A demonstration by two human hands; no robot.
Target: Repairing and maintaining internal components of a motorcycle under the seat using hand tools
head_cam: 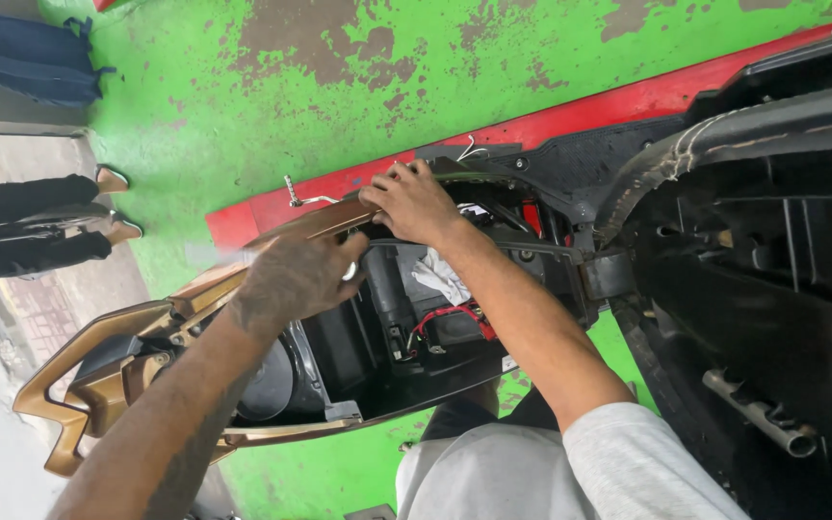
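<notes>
A scooter with bronze body panels (98, 385) lies open below me, its black under-seat compartment (358, 347) exposed. My left hand (296, 279), a ring on one finger, closes over the upper edge of the bronze side panel (325, 220). My right hand (411, 202) grips the same rim further along, fingers curled over the edge by the black frame. Inside the compartment lie a white cloth (440, 274) and red wires (450, 316). What my fingertips touch is hidden.
The raised black seat underside (772, 289) fills the right side, with a metal spring rod (758, 414). The floor is worn green paint (339, 87) with a red strip (628, 101). Another person's black-trousered legs and heeled shoes (113, 202) stand at left, below a blue bag (31, 58).
</notes>
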